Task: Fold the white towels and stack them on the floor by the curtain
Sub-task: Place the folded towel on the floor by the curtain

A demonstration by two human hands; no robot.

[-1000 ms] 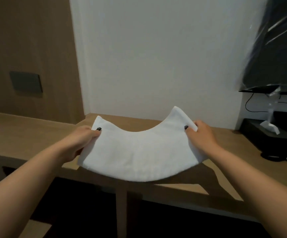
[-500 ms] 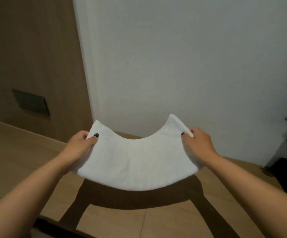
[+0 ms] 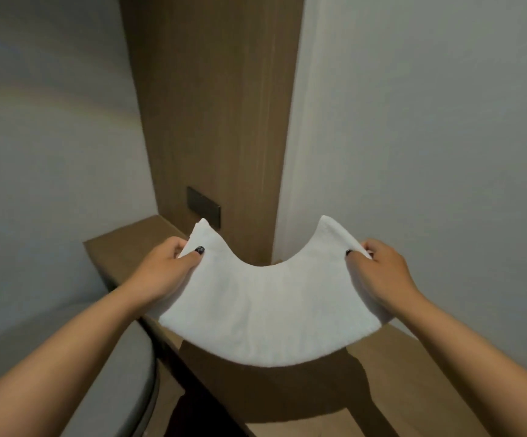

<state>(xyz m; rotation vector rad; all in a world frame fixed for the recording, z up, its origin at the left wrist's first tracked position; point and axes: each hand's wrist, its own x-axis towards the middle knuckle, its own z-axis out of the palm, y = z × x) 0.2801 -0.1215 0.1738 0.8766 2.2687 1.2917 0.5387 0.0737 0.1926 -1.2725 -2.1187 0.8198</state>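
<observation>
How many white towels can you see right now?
1. The folded white towel hangs between the left hand and right hand, above the wooden ledge. Others may be out of view.

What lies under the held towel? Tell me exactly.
Below the towel, gripped by the left hand and right hand, its shadow falls on the wooden counter. The counter directly behind the cloth is hidden.

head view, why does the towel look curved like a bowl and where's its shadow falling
Head view: wide-angle distortion bows the white towel, stretched between the left hand and right hand; its dark, fairly sharp shadow lands on the wooden counter directly below; the picture is slightly soft overall.
</observation>
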